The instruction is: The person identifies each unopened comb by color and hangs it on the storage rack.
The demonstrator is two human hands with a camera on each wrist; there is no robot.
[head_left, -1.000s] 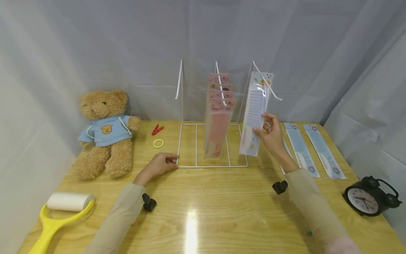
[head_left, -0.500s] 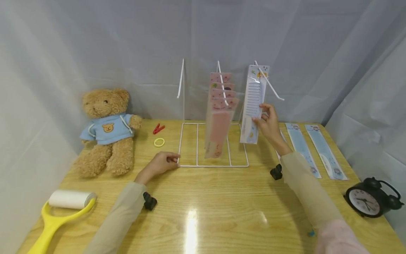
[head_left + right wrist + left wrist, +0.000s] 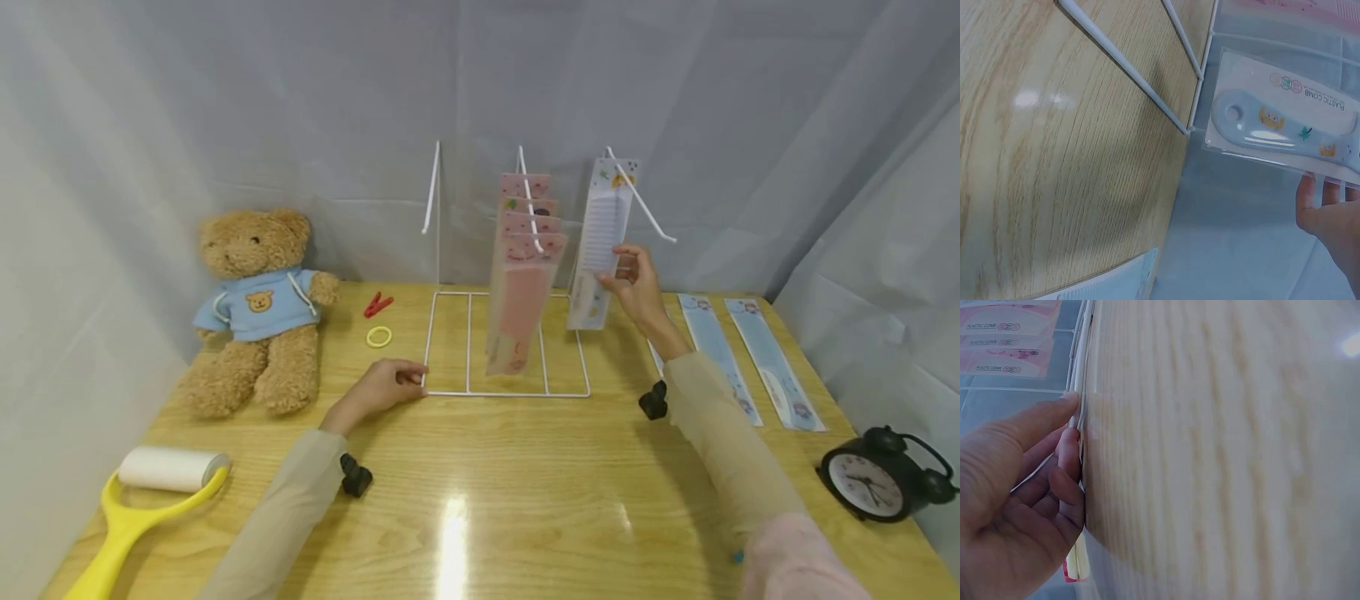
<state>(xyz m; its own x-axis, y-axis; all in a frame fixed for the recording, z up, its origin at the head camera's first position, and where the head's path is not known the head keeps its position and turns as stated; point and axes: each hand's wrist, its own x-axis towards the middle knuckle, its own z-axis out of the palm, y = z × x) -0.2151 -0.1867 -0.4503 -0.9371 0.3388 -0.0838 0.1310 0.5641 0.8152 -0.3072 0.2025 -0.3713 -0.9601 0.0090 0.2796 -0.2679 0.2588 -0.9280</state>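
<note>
A white wire display rack (image 3: pixel 507 394) stands on the table with three hooks at its top. My left hand (image 3: pixel 379 388) pinches the front left corner of its base; thumb and fingertips meet on the wire in the left wrist view. My right hand (image 3: pixel 637 287) holds a packaged blue comb (image 3: pixel 600 225) by its right edge. The pack hangs upright at the right hook (image 3: pixel 637 193), its top far back along the hook's arm. In the right wrist view the comb's handle (image 3: pixel 1279 134) shows through clear plastic. Several pink comb packs (image 3: pixel 522 300) hang on the middle hook; the left hook (image 3: pixel 432 187) is bare.
Blue comb packs (image 3: pixel 772 362) lie flat at the right, beside a black alarm clock (image 3: pixel 866 483). At the left are a teddy bear (image 3: pixel 258 308), a red clip (image 3: pixel 378 305), a yellow ring (image 3: pixel 378 337) and a lint roller (image 3: pixel 172 468). A grey curtain (image 3: pixel 337 100) hangs behind.
My right hand has raised the comb pack and moved it back along the right hook, from tilted to more upright. My left hand stays at the rack's corner.
</note>
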